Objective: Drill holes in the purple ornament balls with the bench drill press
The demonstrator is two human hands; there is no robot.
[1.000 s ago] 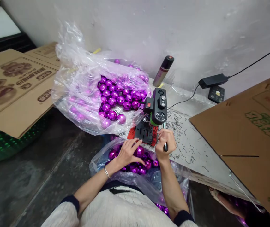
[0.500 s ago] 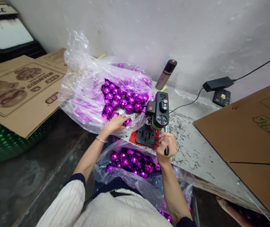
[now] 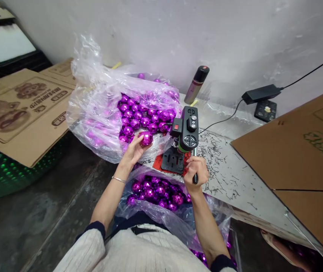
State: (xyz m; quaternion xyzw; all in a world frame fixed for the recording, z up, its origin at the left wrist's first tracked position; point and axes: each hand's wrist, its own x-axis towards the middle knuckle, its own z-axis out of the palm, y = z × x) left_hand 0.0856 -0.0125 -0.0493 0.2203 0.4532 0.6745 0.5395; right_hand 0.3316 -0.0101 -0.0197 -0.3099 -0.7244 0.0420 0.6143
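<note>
My left hand (image 3: 134,150) pinches a shiny purple mirror-faceted ball (image 3: 146,138) at the mouth of a clear plastic bag (image 3: 93,94). Many more purple balls (image 3: 135,123) lie inside that bag. My right hand (image 3: 197,172) is wrapped round the black-tipped lever handle (image 3: 195,179) of a small black bench press (image 3: 189,130). The press has a slotted black base plate (image 3: 172,160) on a red mat (image 3: 158,163). Below the table edge, a second clear bag (image 3: 150,211) in front of my body holds purple balls (image 3: 157,190).
Small black bits (image 3: 220,166) litter the white tabletop right of the press. A spray can (image 3: 197,85) and a black power adapter (image 3: 261,93) sit by the wall. Cardboard boxes stand left (image 3: 45,124) and right (image 3: 291,158). Green shiny material (image 3: 14,170) lies under the left box.
My left hand has lifted a purple ball from the bag's mouth and turned its palm upward. My right hand stays on the lever handle.
</note>
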